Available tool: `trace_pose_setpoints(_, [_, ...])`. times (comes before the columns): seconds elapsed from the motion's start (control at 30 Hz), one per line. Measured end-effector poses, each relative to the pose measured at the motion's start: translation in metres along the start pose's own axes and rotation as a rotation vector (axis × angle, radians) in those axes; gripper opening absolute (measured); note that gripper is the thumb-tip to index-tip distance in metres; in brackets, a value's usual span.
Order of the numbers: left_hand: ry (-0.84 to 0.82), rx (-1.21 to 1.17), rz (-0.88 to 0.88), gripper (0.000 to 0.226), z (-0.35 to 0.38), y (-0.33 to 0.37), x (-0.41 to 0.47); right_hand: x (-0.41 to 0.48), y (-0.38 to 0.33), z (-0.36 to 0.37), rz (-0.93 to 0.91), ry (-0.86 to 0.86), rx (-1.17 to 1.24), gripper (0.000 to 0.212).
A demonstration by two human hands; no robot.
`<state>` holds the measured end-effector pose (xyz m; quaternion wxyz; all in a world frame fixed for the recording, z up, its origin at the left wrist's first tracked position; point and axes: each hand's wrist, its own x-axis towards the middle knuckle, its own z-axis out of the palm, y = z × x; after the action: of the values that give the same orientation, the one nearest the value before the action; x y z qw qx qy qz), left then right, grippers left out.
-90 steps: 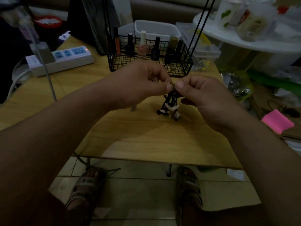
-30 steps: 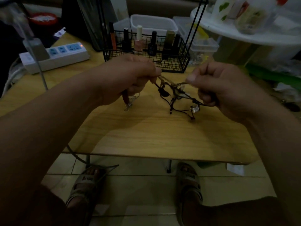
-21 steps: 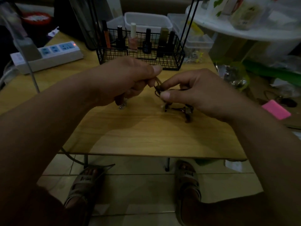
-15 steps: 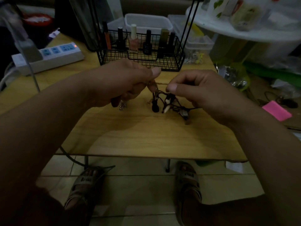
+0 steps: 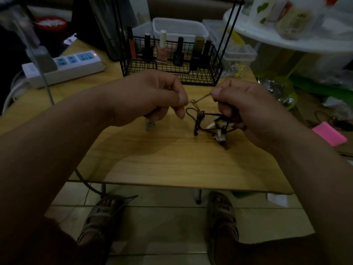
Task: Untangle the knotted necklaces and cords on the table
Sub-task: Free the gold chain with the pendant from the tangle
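Note:
Above the wooden table my left hand and my right hand each pinch an end of a thin gold chain, stretched between them. A knot of black cord with white tooth-shaped pendants hangs from the chain and from under my right hand's curled fingers, its lowest part close to the tabletop. A small silvery pendant dangles below my left hand.
A black wire basket with several nail polish bottles stands behind my hands. A white power strip lies at the back left. A pink pad and clutter sit off the table's right edge. My sandalled feet are under the table's front edge.
My hands have moved apart, pulling the gold chain taut between them. The black cord tangle has shifted right and now hangs mostly under my right hand.

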<state>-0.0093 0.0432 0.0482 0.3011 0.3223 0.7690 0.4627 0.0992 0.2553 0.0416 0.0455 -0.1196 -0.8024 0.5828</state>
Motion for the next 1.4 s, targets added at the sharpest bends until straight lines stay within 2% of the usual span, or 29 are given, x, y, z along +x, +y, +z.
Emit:
trace_pose_setpoints(0.27, [0.085,0.054,-0.006,0.023,0.003,0.002,-0.003,0.0,0.0,0.001,-0.027,-0.041,-0.115,0.005])
trace_pose_setpoints(0.5, [0.145,-0.084,0.054,0.012,0.003,0.001,0.0,0.001,-0.001,0.009,-0.031,-0.109,-0.167,0.009])
trace_pose_setpoints(0.67, [0.177,0.033,0.07,0.012,0.001,-0.001,0.001,0.0,0.001,0.006,-0.026,-0.098,-0.165,0.013])
trace_pose_setpoints(0.9, [0.079,0.283,0.065,0.009,0.004,0.001,0.001,0.0,-0.001,0.006,-0.048,-0.065,-0.117,0.015])
trace_pose_setpoints(1.13, [0.092,0.215,0.087,0.006,0.008,0.002,-0.001,0.001,0.0,0.005,-0.069,-0.022,-0.104,0.012])
trace_pose_setpoints(1.4, [0.079,0.044,0.094,0.009,0.011,-0.003,0.003,-0.001,0.0,0.007,-0.043,-0.059,-0.094,0.004])
